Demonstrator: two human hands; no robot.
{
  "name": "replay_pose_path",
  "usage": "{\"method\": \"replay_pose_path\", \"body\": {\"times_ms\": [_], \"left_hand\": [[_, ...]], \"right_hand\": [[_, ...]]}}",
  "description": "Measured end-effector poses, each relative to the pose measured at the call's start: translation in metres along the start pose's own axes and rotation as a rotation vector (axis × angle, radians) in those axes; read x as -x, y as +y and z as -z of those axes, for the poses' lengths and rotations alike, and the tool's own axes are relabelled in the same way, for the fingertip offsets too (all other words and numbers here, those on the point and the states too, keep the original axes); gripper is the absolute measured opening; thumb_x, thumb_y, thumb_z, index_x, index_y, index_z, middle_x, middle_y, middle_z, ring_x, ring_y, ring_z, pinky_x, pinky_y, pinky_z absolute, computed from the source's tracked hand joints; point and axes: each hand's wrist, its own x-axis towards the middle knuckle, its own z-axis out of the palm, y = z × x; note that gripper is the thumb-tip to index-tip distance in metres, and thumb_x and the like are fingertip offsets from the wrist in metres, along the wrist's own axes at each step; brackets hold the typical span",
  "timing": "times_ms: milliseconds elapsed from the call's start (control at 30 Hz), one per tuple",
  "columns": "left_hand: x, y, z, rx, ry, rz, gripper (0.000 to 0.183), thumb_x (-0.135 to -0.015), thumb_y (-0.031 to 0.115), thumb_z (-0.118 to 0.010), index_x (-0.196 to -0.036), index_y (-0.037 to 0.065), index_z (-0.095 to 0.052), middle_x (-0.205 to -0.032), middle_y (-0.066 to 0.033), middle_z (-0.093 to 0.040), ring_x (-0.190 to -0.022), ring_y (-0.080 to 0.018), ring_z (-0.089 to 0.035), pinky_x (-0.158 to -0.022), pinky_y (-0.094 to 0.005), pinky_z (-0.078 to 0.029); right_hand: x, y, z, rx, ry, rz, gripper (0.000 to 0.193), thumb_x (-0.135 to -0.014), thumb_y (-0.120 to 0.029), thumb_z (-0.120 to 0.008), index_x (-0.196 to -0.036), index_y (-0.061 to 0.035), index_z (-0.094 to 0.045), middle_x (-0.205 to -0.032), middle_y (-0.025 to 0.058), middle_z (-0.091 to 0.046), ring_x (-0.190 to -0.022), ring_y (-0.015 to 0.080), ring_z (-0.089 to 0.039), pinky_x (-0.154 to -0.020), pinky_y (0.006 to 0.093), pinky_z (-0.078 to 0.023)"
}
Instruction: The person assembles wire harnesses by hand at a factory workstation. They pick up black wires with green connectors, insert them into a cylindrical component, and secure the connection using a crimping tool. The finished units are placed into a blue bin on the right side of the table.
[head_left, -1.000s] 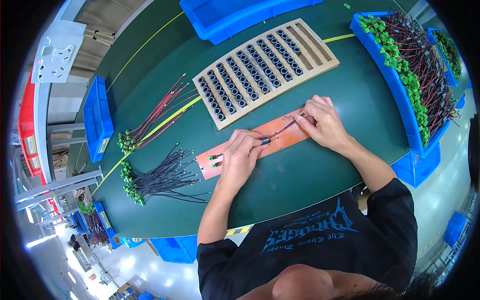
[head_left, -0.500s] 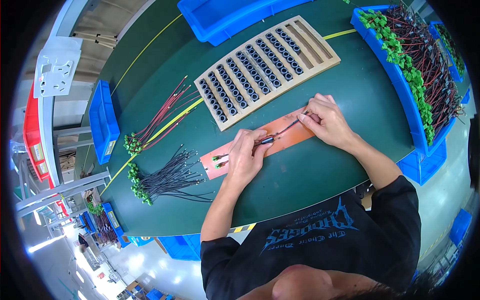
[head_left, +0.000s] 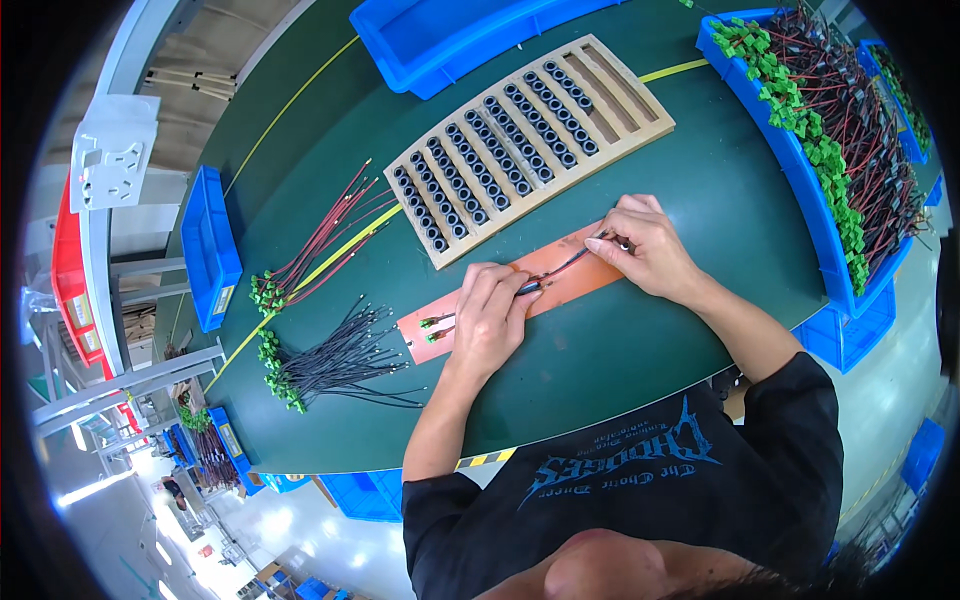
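An orange-red flat strip lies slantwise on the table under both hands. My left hand is closed over its middle, fingertips on a small black cylinder with wires running from it. Two green connectors show at the strip's left end, left of that hand. Dark and red wires stretch from the cylinder to my right hand, which pinches their far end between thumb and fingers. A small dark piece shows at the right fingertips; its kind is unclear.
Beyond the strip stands a wooden tray with rows of black ring-shaped cylinders. Left lie black wires and red wires with green connectors. A blue bin of wired connectors stands right; other blue bins stand left and at the back.
The right fingers have shifted slightly along the wire end, and a dark piece now shows at their tips. The left hand keeps its hold, and the whole view has shifted slightly.
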Motion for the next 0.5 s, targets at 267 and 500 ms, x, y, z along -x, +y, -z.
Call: {"method": "replay_pose_path", "body": {"times_ms": [267,500], "left_hand": [[-0.0023,-0.0007,-0.0050,0.023,0.012,0.002,0.027,-0.072,0.000,-0.083,-0.097,-0.002,-0.071,-0.093,-0.0126,-0.067,-0.086,-0.0318,-0.063,-0.074,-0.0399,-0.053],[-0.0045,0.0013,-0.0065,0.009,-0.009,0.002,0.026,-0.073,-0.001,-0.082,-0.097,-0.002,-0.071,-0.093,-0.0124,-0.066,-0.087,-0.0322,-0.063,-0.075,-0.0411,-0.053]], "right_hand": [[-0.0003,-0.0002,0.0005,0.001,-0.002,-0.018,0.022,-0.092,-0.022,-0.074,-0.080,-0.0047,-0.067,-0.069,0.0045,-0.057,-0.068,0.0218,-0.055,-0.084,0.0388,-0.041],[-0.0034,-0.0045,-0.0020,-0.011,0.017,-0.022,0.023,-0.091,-0.021,-0.075,-0.078,-0.0051,-0.065,-0.068,0.0046,-0.057,-0.067,0.0216,-0.054,-0.084,0.0381,-0.041]]}}
